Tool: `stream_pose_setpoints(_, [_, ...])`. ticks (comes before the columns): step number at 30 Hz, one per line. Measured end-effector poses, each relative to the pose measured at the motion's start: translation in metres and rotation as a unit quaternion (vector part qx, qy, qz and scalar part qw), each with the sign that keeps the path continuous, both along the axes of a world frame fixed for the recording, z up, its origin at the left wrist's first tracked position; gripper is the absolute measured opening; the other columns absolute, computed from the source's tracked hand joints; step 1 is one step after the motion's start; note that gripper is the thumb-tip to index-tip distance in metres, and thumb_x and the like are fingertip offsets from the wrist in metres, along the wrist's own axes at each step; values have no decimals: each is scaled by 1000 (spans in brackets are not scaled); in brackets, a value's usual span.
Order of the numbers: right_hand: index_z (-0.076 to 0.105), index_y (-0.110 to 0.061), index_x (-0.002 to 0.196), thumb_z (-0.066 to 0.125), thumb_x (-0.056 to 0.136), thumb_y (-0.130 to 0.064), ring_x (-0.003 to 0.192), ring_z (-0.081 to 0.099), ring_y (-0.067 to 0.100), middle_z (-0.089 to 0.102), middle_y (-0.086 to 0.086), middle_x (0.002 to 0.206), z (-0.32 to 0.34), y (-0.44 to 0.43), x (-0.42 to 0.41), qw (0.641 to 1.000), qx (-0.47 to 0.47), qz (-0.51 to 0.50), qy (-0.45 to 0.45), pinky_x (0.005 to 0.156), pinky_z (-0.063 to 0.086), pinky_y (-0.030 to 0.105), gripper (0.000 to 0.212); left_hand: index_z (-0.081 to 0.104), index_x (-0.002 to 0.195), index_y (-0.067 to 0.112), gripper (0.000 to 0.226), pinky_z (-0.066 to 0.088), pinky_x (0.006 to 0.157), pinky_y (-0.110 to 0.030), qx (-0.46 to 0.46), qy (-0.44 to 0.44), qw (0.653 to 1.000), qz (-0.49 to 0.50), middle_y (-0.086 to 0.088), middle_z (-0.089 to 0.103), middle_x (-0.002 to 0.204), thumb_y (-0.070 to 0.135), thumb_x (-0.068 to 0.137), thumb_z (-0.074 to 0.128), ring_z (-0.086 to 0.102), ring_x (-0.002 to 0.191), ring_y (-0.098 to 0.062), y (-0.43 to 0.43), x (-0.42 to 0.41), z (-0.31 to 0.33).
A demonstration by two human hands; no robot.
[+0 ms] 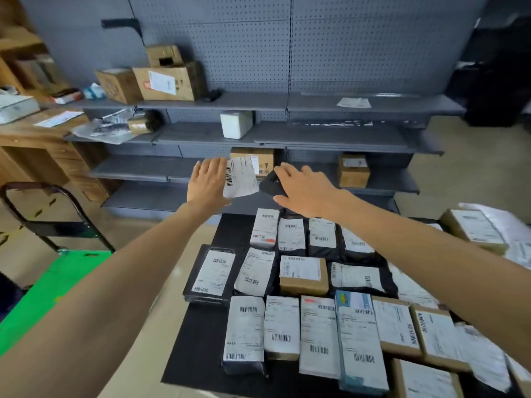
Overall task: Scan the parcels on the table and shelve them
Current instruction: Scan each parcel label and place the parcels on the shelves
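Observation:
My left hand [207,182] holds a small white-labelled parcel [240,177] up in front of the grey shelving, its barcode facing me. My right hand [301,186] grips a black handheld scanner [270,183] just right of that parcel, pointed toward the label. Below my arms, several parcels [304,275] with white barcode labels lie in rows on the black table [201,340]: cardboard boxes, black bags and white bags.
Grey metal shelves [330,136] stand behind the table, holding cardboard boxes [169,81], a white box [236,124] and small boxes [352,170] lower down. A green platform trolley [51,285] with a black handle sits at left. A wooden desk [37,130] is far left.

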State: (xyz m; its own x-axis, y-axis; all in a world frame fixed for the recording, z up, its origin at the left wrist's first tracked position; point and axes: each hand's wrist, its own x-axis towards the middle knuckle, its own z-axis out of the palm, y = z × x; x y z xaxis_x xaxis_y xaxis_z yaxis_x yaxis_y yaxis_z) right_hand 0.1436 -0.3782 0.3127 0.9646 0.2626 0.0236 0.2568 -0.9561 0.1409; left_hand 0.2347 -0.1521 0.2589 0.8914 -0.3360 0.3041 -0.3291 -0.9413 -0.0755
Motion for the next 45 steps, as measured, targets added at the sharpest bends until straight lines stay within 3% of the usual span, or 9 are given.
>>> stream_pose_setpoints(11, [20, -9, 154, 40, 103, -46, 126, 43, 44, 25, 10, 160, 6, 41, -15, 996, -72, 37, -28, 90, 47, 53, 67, 30, 146, 14, 108, 26, 116, -41, -16, 8, 999, -29, -9, 41, 140, 43, 61, 90, 33, 132, -31, 14, -4, 4])
stream_pose_setpoints(16, [17, -10, 156, 40, 104, -45, 130, 40, 45, 18, 9, 163, 8, 48, -23, 996, -79, 41, -15, 93, 46, 53, 67, 25, 149, 24, 110, 21, 116, -56, -19, 45, 999, 5, -4, 36, 149, 43, 63, 90, 23, 141, -42, 21, -10, 9])
stream_pose_setpoints(24, [18, -11, 156, 38, 104, -46, 130, 42, 42, 21, 9, 163, 5, 50, -47, 997, -66, 23, -16, 92, 46, 50, 66, 27, 148, 25, 105, 33, 108, -54, -22, 56, 998, -13, -4, 39, 146, 43, 65, 88, 40, 130, -38, 21, -28, 11])
stream_pose_setpoints(33, [29, -13, 149, 46, 100, -49, 121, 51, 39, 34, 7, 153, -68, -3, -109, 991, 61, -112, 34, 85, 51, 46, 63, 24, 151, 27, 108, 33, 109, -60, -46, 123, 988, -83, -5, 35, 151, 42, 65, 89, 37, 132, -42, -13, -66, -49])
stream_pose_setpoints(39, [21, -15, 155, 45, 100, -53, 133, 41, 39, 28, 7, 159, -119, -57, -202, 960, 98, -240, 107, 95, 47, 49, 71, 21, 153, 25, 108, 28, 112, -59, -34, 192, 970, -142, -5, 29, 156, 43, 69, 87, 33, 137, -41, -70, -118, -97])
stream_pose_setpoints(45, [17, -15, 156, 45, 100, -53, 129, 45, 39, 30, 8, 157, -124, -130, -312, 924, 119, -350, 103, 90, 48, 46, 72, 23, 150, 26, 105, 34, 106, -59, -13, 201, 946, -255, -6, 35, 149, 50, 68, 84, 38, 128, -43, -168, -182, -94])
